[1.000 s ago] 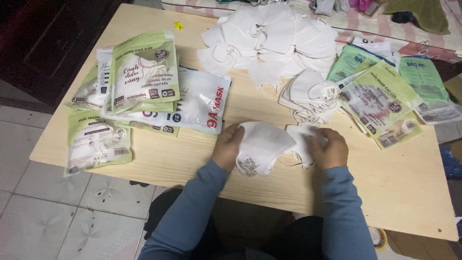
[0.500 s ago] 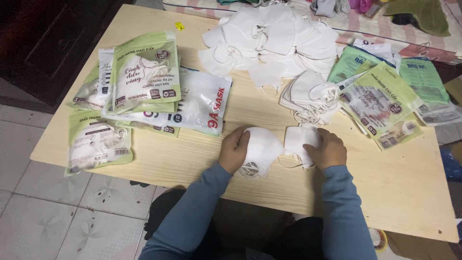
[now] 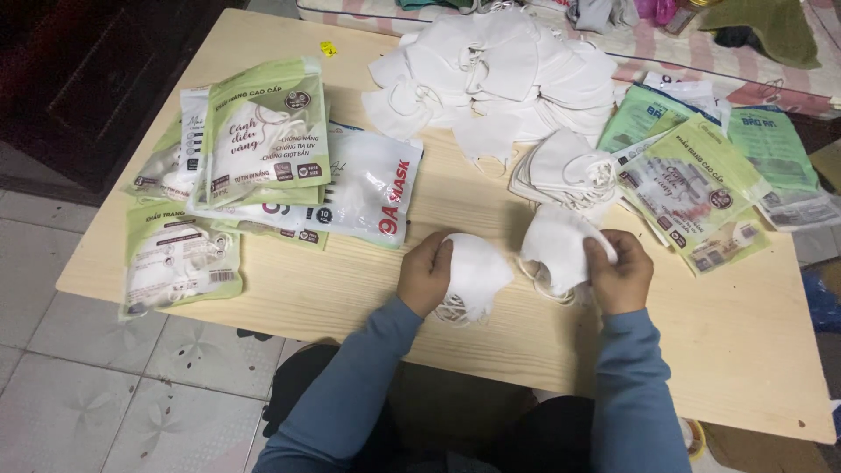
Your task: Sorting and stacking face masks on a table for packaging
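Observation:
My left hand (image 3: 424, 273) grips a white face mask (image 3: 469, 277) by its left edge, just above the wooden table (image 3: 727, 368). A second white mask (image 3: 555, 247) is held in my right hand (image 3: 620, 271), a hand's width to the right of the first. The two masks are apart. Elastic ear loops hang below both masks. Just behind my right hand lies a small stack of folded white masks (image 3: 561, 168), and a large heap of loose white masks (image 3: 499, 70) sits at the table's far side.
Sealed green-and-white mask packets (image 3: 263, 131) are piled at the table's left, with one more (image 3: 175, 263) near the left front edge. Flat empty green packets (image 3: 701, 188) lie at the right. A striped cloth with clutter (image 3: 753, 52) runs behind the table; tiled floor lies at the left.
The two masks, held close together in front of me before, have been pulled apart: my left hand moved its mask left, my right hand lifted its mask slightly right.

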